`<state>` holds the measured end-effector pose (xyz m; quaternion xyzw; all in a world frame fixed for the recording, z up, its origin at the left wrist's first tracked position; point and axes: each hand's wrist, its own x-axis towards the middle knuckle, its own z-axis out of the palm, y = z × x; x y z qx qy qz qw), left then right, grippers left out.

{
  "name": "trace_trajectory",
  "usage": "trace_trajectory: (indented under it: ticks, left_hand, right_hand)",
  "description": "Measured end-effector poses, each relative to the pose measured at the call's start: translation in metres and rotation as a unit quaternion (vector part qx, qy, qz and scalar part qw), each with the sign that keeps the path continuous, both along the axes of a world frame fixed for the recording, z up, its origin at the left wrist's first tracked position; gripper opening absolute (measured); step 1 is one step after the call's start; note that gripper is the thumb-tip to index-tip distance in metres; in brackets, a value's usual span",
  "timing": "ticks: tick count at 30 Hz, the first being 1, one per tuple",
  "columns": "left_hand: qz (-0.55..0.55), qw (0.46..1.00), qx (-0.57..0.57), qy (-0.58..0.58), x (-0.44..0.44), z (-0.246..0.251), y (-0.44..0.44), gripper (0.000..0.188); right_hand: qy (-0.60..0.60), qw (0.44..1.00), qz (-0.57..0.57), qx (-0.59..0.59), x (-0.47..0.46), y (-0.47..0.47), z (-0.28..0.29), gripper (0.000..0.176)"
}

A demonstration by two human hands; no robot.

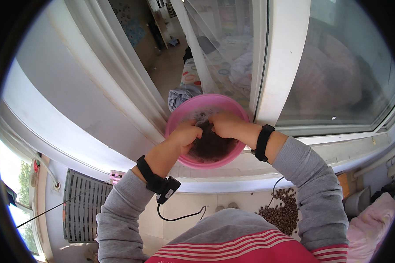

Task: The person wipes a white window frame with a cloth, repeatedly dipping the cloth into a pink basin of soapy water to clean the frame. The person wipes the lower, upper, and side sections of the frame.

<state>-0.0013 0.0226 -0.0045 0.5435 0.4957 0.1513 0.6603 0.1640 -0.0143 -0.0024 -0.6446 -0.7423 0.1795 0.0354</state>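
A pink plastic basin (217,163) stands on the window sill before me, with soapy, foamy water and dark wet cloth in it. My left hand (184,134) is at the basin's left side, its fingers curled at the edge of the dark cloth (212,143). Opposite it, my right hand (224,124) reaches down over the right part, fingers bent towards the cloth and suds. Both hands seem to grip the cloth, though the fingertips are partly hidden. Each wrist wears a black strap; a small device with a cable hangs at the left one.
A grey bundled cloth (183,97) lies behind the basin near a sheer curtain (197,49). White window frames rise on both sides. On the tiled floor, many brown nuts or seeds (281,210) are spread at right; a grey slatted rack (85,205) stands at left.
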Motion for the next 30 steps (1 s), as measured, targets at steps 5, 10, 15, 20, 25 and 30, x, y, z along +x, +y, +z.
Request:
trace_trajectory:
  ticks: [5, 10, 15, 20, 25, 30]
  left_hand:
    - [-0.034, 0.996, -0.035, -0.076, 0.003, 0.008, -0.01, 0.058]
    - [0.004, 0.991, -0.046, -0.124, 0.005, 0.02, -0.01, 0.051]
    - [0.046, 0.986, -0.052, -0.151, 0.007, 0.024, -0.008, 0.05]
    - [0.044, 0.988, -0.069, -0.133, 0.008, 0.022, 0.005, 0.042]
    - [0.031, 0.978, -0.107, -0.178, 0.008, 0.021, 0.003, 0.037]
    - [0.027, 0.987, -0.106, -0.116, 0.007, 0.026, -0.006, 0.034]
  right_hand:
    - [0.441, 0.882, -0.139, -0.091, 0.006, -0.004, 0.023, 0.029]
    - [0.579, 0.799, -0.163, -0.013, 0.001, -0.004, 0.029, 0.023]
    - [0.286, 0.939, -0.019, 0.192, 0.004, -0.009, 0.017, 0.048]
    - [0.192, 0.968, 0.062, 0.146, -0.008, -0.024, 0.012, 0.095]
    - [0.193, 0.959, 0.022, 0.207, -0.016, -0.017, 0.006, 0.081]
    - [0.105, 0.959, 0.056, 0.256, -0.006, -0.006, -0.001, 0.033]
